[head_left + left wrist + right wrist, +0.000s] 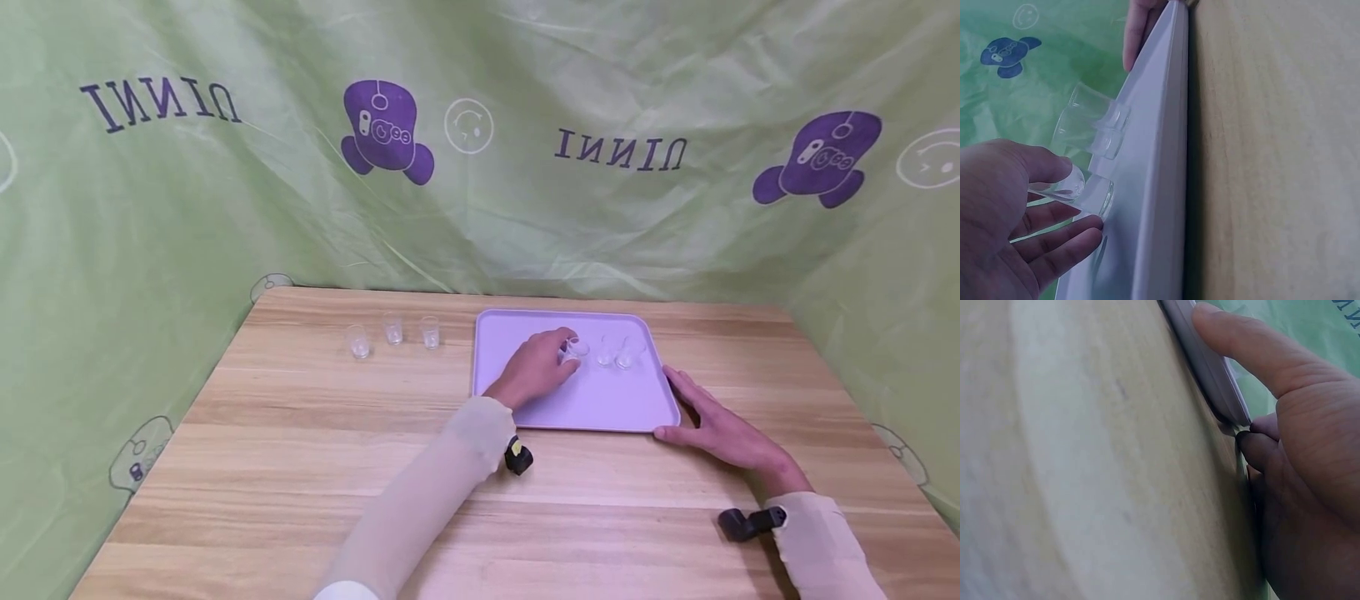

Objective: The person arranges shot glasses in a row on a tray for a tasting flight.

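Observation:
My left hand (pixel 536 365) reaches over a lilac tray (pixel 592 408) and holds a small clear shot glass (pixel 1094 197) between thumb and fingers. In the left wrist view, the base of that glass is close to the tray floor; contact is hard to judge. Just right of it in the head view, two more shot glasses (pixel 624 358) stand upright on the tray, side by side. At the tray's near right corner, my right hand (pixel 723 429) touches the rim, its thumb (pixel 1229 331) along the front edge and its extended fingers along the right side.
Three similar glasses (pixel 393 331) stand on the wooden table (pixel 315 467) to the left of the tray, near the back. A green printed curtain (pixel 510 225) hangs behind and along both sides of the table.

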Action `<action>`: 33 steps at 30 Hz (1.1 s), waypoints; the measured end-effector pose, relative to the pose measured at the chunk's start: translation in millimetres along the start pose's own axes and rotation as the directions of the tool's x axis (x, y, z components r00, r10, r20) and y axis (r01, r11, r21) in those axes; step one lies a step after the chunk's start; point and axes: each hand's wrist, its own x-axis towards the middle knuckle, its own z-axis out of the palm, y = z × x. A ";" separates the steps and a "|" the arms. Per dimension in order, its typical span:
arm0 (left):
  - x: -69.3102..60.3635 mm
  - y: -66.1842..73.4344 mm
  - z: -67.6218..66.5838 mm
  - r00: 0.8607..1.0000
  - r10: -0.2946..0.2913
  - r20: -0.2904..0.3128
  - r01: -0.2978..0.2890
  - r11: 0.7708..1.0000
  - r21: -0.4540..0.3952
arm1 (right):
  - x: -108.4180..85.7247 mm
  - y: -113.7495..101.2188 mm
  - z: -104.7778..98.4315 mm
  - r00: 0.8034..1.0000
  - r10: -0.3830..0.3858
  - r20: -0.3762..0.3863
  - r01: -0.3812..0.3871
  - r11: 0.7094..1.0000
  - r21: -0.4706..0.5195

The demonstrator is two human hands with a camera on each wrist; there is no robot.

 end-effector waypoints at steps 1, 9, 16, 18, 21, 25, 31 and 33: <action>0.9 0.7 -0.1 1.000 -0.003 -0.001 0.003 1.000 0.001 | 0.3 -0.1 0.1 1.000 -0.001 0.000 0.001 1.000 0.001; 6.8 4.5 3.3 1.000 -0.017 0.000 0.017 1.000 0.013 | 0.9 0.5 1.7 1.000 -0.009 -0.004 0.009 1.000 -0.002; 11.0 10.0 6.4 1.000 -0.029 0.003 0.028 1.000 0.007 | 0.4 -0.9 1.6 1.000 -0.005 -0.003 0.005 1.000 0.000; 12.2 11.2 6.8 1.000 -0.030 0.007 0.030 0.999 0.015 | 0.2 -1.3 1.5 1.000 -0.006 -0.002 0.006 1.000 0.002; 13.8 12.0 7.2 0.999 -0.034 0.007 0.034 0.999 0.034 | 0.5 -1.4 1.4 1.000 -0.007 -0.001 0.007 1.000 0.004; 15.0 12.5 7.7 0.999 -0.043 0.004 0.043 0.998 0.047 | 0.3 -1.3 1.3 1.000 -0.002 0.000 0.002 1.000 0.001; 16.4 12.5 9.5 0.998 -0.054 0.014 0.053 0.997 0.055 | -1.2 -1.9 1.1 1.000 0.019 0.001 -0.019 1.000 0.009; 16.3 12.1 10.3 0.998 -0.056 0.019 0.055 0.997 0.059 | -1.6 -2.1 1.4 1.000 0.021 0.000 -0.021 1.000 0.008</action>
